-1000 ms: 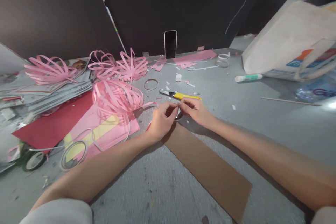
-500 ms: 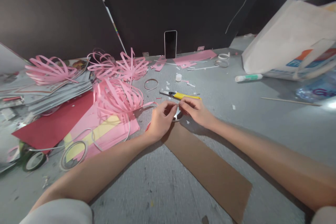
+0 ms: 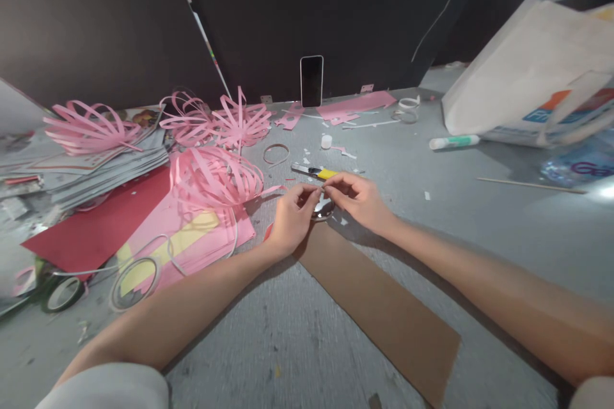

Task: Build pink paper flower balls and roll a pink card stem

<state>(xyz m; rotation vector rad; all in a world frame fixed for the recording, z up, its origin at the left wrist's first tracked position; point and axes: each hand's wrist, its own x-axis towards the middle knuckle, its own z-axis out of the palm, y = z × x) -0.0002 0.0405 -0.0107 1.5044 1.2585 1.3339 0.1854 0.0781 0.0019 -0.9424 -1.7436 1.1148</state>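
Observation:
My left hand (image 3: 292, 217) and my right hand (image 3: 357, 198) meet at the middle of the grey table, fingers curled. Between them they hold a small roll of tape (image 3: 322, 209), both pinching at its top edge. A brown cardboard strip (image 3: 378, 307) lies just below the hands and runs toward the lower right. A yellow utility knife (image 3: 314, 172) lies just behind the fingers. A pink cut-paper flower (image 3: 215, 179) sits to the left of my left hand.
More pink paper flowers (image 3: 225, 120) and a paper stack (image 3: 86, 166) lie at the left, with red paper (image 3: 96, 223) and tape rings (image 3: 134, 281). A phone (image 3: 311, 80) stands at the back. A glue stick (image 3: 453, 142), white bag (image 3: 527, 70) and thin stick (image 3: 527, 185) are at the right.
Both hands have shifted slightly up and apart at the fingertips; the right hand now covers more of the yellow knife. The tape roll shows more plainly between them.

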